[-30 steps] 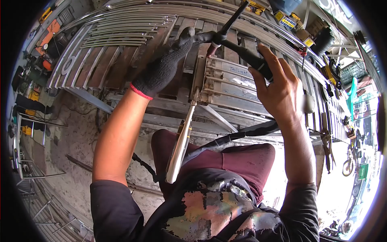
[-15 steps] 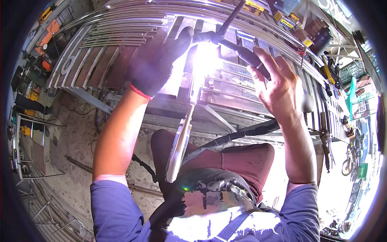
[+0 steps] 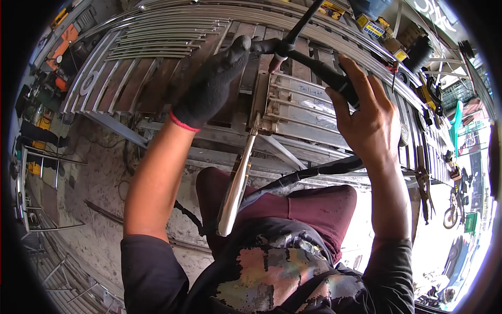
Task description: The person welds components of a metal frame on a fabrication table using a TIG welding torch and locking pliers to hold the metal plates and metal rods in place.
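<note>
My bare right hand (image 3: 368, 118) grips the black handle of a TIG welding torch (image 3: 321, 70). The torch's pinkish cup points down at the top end of a narrow metal piece (image 3: 260, 97); no arc glows. My left hand (image 3: 206, 83), in a black glove with a red cuff, is at the left of the torch. Its fingers stretch to the torch head and seem to touch it. Shiny locking pliers (image 3: 235, 196) are attached at the piece's near end, handles toward my lap. Beside the piece lies a metal plate (image 3: 308, 89) with handwriting, "TailLight", under several thin bars.
The slatted metal bench (image 3: 123, 91) carries several shiny rods (image 3: 157, 42) at the left and a washer-like ring (image 3: 88, 83). A thick black cable (image 3: 314, 172) crosses my lap. Boxes (image 3: 371, 27) stand at the back right. A large clamp (image 3: 423, 180) hangs at the right edge.
The bright welding arc under the torch has gone out, so the metal piece shows plainly. The torch and both hands stay nearly in place; my right-hand fingers have shifted slightly on the handle.
</note>
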A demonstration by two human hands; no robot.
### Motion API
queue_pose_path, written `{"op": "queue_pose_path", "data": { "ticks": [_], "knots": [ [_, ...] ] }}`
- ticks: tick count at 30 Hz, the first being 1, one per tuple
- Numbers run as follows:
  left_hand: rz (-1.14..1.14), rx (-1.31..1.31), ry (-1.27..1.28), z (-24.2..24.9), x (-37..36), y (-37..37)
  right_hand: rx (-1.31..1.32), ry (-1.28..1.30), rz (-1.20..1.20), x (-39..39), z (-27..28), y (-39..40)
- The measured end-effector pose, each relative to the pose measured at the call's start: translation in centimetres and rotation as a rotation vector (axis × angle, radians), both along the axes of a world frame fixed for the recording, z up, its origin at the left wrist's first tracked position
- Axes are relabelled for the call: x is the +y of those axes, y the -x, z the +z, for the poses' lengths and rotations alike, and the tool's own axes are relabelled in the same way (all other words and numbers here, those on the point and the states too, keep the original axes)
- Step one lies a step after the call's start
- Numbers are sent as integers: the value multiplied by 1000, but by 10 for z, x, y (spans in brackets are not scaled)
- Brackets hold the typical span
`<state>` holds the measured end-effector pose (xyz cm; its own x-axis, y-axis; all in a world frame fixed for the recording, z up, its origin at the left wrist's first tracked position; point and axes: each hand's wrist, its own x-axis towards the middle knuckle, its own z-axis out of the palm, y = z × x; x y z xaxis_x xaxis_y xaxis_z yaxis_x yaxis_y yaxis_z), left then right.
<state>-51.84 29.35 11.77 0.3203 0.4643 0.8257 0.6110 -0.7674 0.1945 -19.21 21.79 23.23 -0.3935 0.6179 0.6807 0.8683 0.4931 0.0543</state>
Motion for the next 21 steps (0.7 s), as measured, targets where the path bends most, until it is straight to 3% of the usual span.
{"op": "queue_pose_path", "data": {
  "ticks": [4,6,12,21],
  "knots": [
    [-315,-271,300,7,-6,-3,22,91,-24,-9,5,-1],
    [-370,-289,299,9,-7,-3,39,131,-29,-11,3,-2],
    [-162,29,-63,9,-5,0,105,204,-38,-14,-1,-2],
    [-81,81,-44,2,-3,6,158,233,-43,-17,-4,-1]
  ]
}}
